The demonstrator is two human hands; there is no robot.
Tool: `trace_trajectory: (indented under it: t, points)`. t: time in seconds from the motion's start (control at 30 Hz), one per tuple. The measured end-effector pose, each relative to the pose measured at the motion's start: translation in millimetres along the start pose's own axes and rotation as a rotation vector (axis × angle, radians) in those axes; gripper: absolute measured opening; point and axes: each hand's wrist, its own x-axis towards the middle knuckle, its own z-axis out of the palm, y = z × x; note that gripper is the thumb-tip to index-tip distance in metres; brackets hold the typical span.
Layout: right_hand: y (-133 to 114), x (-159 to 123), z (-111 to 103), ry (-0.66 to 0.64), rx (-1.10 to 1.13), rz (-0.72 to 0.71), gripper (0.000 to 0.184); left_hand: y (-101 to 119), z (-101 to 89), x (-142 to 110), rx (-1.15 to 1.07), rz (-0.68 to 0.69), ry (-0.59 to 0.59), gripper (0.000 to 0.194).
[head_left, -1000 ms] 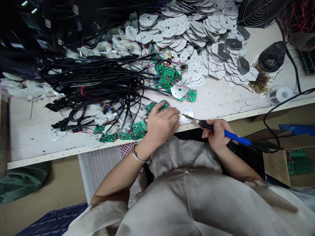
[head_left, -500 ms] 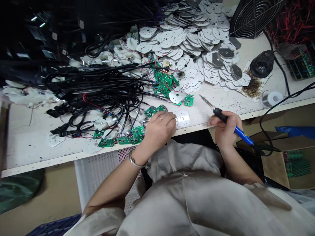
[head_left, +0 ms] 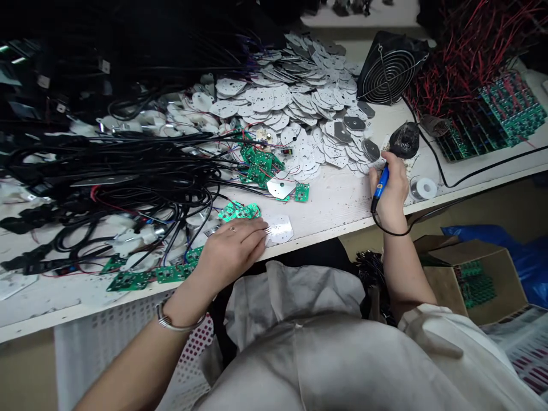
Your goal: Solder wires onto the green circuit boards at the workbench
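Note:
My left hand (head_left: pixel 234 246) lies at the bench's front edge, fingers closed together over the left side of a small white circuit board (head_left: pixel 280 227). Its palm faces down, so what is under the fingers is hidden. Green circuit boards (head_left: pixel 240 211) lie just behind that hand, and more sit to its left. Off to the right, my right hand (head_left: pixel 391 185) is wrapped round the blue handle of a soldering iron (head_left: pixel 381 185). The iron's tip is hidden beyond the fingers, close to a black cup-like holder (head_left: pixel 405 141).
A heap of white plates (head_left: pixel 295 108) covers the back of the bench. Black cables (head_left: pixel 162 165) tangle at left. Right of the holder are a solder spool (head_left: pixel 423 188), a fan (head_left: pixel 387 68) and wired green boards (head_left: pixel 492 123). A cardboard box (head_left: pixel 492 274) stands below.
My right hand has lifted the soldering iron off the white board and carried it right and away to the black holder. My left hand stays at the board. The view has swung right.

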Motion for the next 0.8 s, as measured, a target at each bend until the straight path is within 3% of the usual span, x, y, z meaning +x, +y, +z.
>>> trace_trajectory:
  t: [0.23, 0.6, 0.7, 0.8]
  points:
    - [29, 11, -4, -0.142, -0.022, -0.028, 0.039, -11, -7.0, -9, -0.085, -0.031, -0.002, 0.009]
    - [45, 0, 4, -0.027, -0.044, -0.068, 0.035, 4, -14.3, 2, -0.07, -0.168, -0.138, 0.029]
    - [48, 2, 4, -0.005, -0.014, -0.09, 0.038, 4, -15.9, 3, -0.116, -0.181, -0.108, 0.027]
    - [48, 7, 0, -0.083, 0.011, -0.142, 0.05, 5, -17.9, 11, -0.13, -0.221, -0.022, 0.023]
